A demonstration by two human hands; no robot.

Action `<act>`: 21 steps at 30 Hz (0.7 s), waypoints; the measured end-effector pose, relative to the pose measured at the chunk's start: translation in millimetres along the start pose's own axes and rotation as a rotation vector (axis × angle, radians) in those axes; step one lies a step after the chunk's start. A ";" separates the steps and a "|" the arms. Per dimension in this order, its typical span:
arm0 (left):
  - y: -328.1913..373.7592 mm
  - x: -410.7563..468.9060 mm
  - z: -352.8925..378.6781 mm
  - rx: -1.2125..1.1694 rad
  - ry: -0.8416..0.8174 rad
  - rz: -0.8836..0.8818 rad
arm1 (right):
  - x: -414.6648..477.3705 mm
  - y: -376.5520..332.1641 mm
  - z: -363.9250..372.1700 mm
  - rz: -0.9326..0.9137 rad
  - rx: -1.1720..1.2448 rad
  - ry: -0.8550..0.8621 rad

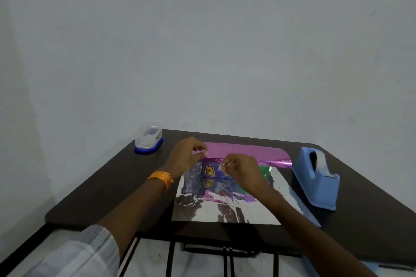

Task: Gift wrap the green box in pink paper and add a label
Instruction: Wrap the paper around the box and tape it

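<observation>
Near the table's (94, 191) far edge, the green box (265, 170) lay on pink paper (243, 149). The box seemed light and stiff; the foil looked slippery and crease-prone, best held by its edges. Left grip (188, 156) and right grip (242, 171) each pinched apparent clear tape (221, 166).

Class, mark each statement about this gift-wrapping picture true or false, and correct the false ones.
1. The tape dispenser is blue. True.
2. An orange band circles the wrist of the left hand. True.
3. The dispenser stands on that hand's side. False: it stands out beyond the right hand.
4. The pink paper is closed round the box. False: it lies open on the table.
5. The right hand pinches a small pale strip. True.
6. The clear container sits at the near edge. False: far left corner.
</observation>
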State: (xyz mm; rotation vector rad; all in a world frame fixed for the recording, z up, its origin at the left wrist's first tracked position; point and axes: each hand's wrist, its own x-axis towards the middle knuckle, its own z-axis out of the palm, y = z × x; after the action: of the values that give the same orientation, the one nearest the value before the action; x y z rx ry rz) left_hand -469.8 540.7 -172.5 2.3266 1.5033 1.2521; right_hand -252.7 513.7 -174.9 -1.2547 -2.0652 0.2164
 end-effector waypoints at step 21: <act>-18.3 -1.9 21.7 -0.082 0.028 -0.017 | 28.2 -16.3 32.3 -0.093 -0.250 -0.076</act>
State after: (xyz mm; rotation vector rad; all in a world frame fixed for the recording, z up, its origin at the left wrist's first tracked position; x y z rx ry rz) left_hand -468.5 555.5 -196.8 2.2491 1.4482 1.3217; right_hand -293.1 535.3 -177.6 -1.3092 -2.2640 -0.0391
